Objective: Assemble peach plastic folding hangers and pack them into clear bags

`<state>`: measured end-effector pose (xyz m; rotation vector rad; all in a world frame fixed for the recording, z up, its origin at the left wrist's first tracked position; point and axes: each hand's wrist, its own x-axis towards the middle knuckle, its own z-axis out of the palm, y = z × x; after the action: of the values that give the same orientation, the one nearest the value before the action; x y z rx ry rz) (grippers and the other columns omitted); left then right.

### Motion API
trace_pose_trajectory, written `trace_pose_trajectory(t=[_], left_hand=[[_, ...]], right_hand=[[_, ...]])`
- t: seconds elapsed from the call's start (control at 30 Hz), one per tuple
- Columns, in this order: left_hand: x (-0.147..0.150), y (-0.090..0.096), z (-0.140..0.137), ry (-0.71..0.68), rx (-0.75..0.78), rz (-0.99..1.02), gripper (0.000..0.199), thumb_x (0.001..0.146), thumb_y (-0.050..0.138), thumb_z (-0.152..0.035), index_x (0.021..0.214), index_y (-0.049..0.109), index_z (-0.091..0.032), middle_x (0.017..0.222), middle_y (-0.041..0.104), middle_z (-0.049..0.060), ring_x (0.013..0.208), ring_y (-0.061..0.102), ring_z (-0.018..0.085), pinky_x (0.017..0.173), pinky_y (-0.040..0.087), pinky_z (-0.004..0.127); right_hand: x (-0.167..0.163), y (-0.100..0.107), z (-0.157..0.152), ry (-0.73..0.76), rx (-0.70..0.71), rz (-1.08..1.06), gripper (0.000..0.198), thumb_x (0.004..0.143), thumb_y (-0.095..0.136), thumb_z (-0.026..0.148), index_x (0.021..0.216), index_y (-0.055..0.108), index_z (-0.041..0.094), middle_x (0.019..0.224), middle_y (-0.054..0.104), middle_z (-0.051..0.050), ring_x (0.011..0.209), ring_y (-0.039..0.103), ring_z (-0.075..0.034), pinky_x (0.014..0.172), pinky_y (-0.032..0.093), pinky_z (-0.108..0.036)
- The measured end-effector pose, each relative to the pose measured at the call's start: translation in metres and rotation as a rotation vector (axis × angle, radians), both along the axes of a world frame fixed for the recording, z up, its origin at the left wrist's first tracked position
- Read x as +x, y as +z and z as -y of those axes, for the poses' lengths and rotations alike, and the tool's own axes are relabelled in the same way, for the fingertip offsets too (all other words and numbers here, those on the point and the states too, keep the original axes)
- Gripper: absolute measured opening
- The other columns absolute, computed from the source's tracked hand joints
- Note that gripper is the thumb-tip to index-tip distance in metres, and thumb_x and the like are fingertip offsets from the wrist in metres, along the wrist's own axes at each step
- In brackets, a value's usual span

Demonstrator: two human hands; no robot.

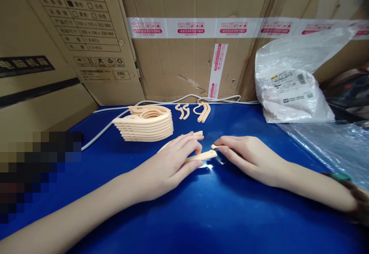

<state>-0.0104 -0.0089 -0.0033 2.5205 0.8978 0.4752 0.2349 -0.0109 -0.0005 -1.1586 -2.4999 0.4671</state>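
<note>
My left hand is closed around a cream plastic hanger part, a curved arm with a small hole near its tip. Its other cream end shows past my fingers, and the middle is hidden under my palm. Just to the right, my right hand pinches a small cream plastic piece. Only the knob-like tip of that piece shows, a little apart from the hanger part. Behind my left hand lies a neat stack of matching cream hanger parts.
Two S-shaped cream hooks and several curved pieces lie at the back of the blue table. A white cable runs along the cardboard. A white plastic bag stands back right, near clear film.
</note>
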Motion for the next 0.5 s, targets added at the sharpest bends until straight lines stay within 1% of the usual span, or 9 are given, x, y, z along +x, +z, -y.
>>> trace_pose_trajectory(t=[0.13,0.23,0.3,0.37,0.43,0.5], left_hand=[[-0.0002,-0.0008,-0.0008,-0.01,0.015,0.006,0.015,0.102,0.038,-0.036,0.102,0.047,-0.024,0.148,0.042,0.005,0.144,0.027,0.019,0.116,0.026,0.039],[-0.0001,-0.0006,-0.001,-0.008,0.008,0.009,0.015,0.102,0.037,-0.035,0.101,0.047,-0.024,0.147,0.043,0.005,0.144,0.027,0.018,0.116,0.027,0.038],[-0.0005,-0.0001,-0.0004,0.0,-0.004,-0.003,0.016,0.102,0.037,-0.037,0.101,0.047,-0.024,0.149,0.041,0.005,0.144,0.026,0.019,0.116,0.027,0.039],[-0.0011,0.0003,0.0003,0.003,-0.012,-0.027,0.018,0.102,0.037,-0.039,0.105,0.047,-0.024,0.153,0.036,0.005,0.145,0.025,0.019,0.118,0.025,0.041],[-0.0016,0.0005,0.0006,-0.01,-0.003,-0.058,0.023,0.102,0.035,-0.041,0.11,0.048,-0.023,0.155,0.033,0.006,0.146,0.021,0.02,0.119,0.022,0.043],[-0.002,0.0006,0.0003,-0.043,0.021,-0.095,0.028,0.103,0.033,-0.041,0.114,0.051,-0.023,0.155,0.032,0.006,0.148,0.016,0.02,0.121,0.018,0.043]], right_hand=[[-0.0029,0.0003,0.0035,0.005,-0.035,-0.004,0.033,0.102,0.031,0.034,0.096,0.06,0.019,0.084,0.065,-0.001,0.07,0.057,-0.014,0.067,0.037,-0.028],[-0.0042,0.0009,0.0045,0.02,-0.045,-0.028,0.032,0.102,0.032,0.033,0.091,0.059,0.019,0.08,0.063,0.0,0.066,0.053,-0.012,0.064,0.036,-0.026],[-0.0043,0.001,0.0043,0.038,-0.051,-0.04,0.034,0.102,0.031,0.033,0.086,0.057,0.019,0.074,0.06,0.001,0.062,0.05,-0.012,0.061,0.035,-0.026],[-0.004,0.0006,0.0038,0.062,-0.062,-0.045,0.035,0.102,0.032,0.034,0.083,0.057,0.018,0.071,0.059,0.002,0.059,0.049,-0.011,0.06,0.035,-0.025],[-0.0037,-0.0005,0.0036,0.082,-0.077,-0.051,0.035,0.101,0.036,0.039,0.087,0.06,0.018,0.073,0.061,0.001,0.061,0.052,-0.011,0.06,0.036,-0.025],[-0.0035,-0.0019,0.0037,0.103,-0.089,-0.073,0.032,0.1,0.042,0.041,0.095,0.063,0.018,0.08,0.066,-0.001,0.067,0.057,-0.012,0.063,0.039,-0.024]])
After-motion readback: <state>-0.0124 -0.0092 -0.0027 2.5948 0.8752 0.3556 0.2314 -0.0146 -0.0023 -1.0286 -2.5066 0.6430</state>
